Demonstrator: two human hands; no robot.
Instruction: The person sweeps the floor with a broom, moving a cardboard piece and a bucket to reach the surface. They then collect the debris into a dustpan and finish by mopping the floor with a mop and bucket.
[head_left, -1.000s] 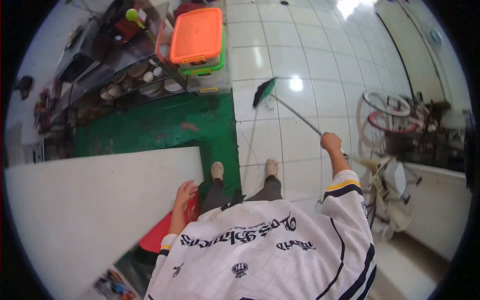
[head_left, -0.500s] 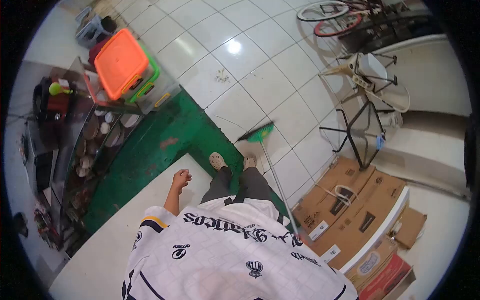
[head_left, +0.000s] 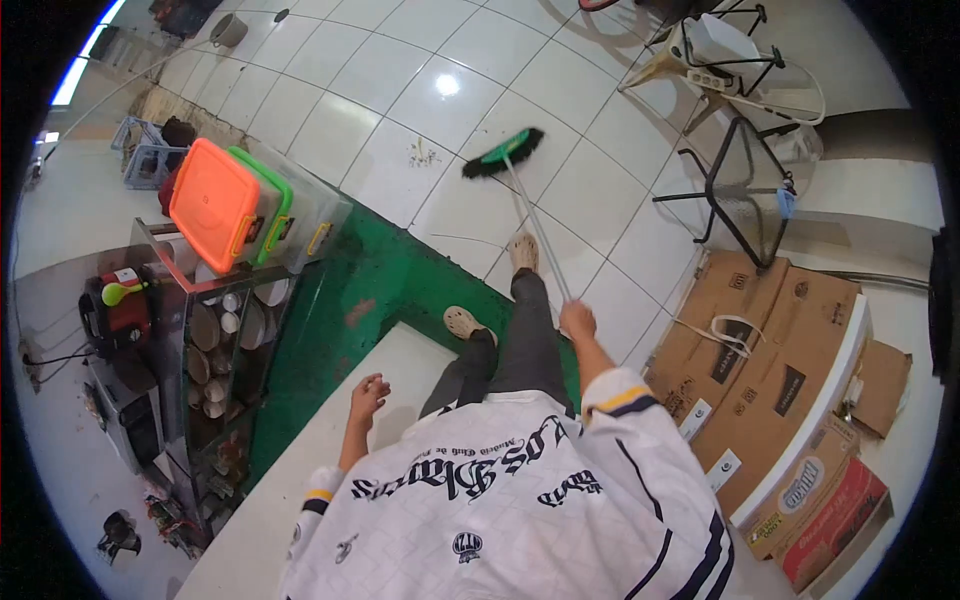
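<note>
My right hand (head_left: 577,320) is closed round the top of a broom's thin pale handle (head_left: 541,230). The broom head (head_left: 503,153) is green with dark bristles, resting on the white tiles a little ahead of my forward foot. Left of the bristles lies a small scatter of debris (head_left: 424,156). My left hand (head_left: 369,396) hangs over the white surface at my side, its fingers loosely bent and apart, with nothing in it.
Stacked cardboard boxes (head_left: 745,370) stand on the right, below a black-legged stool (head_left: 738,195). Plastic bins with orange and green lids (head_left: 213,193) top a glass cabinet of bowls (head_left: 225,345) on the left. Green flooring (head_left: 340,290) meets the tiles.
The broom head has moved farther forward across the tiles, toward the debris. My right hand has come into view on the handle. One foot has stepped forward onto the tiles.
</note>
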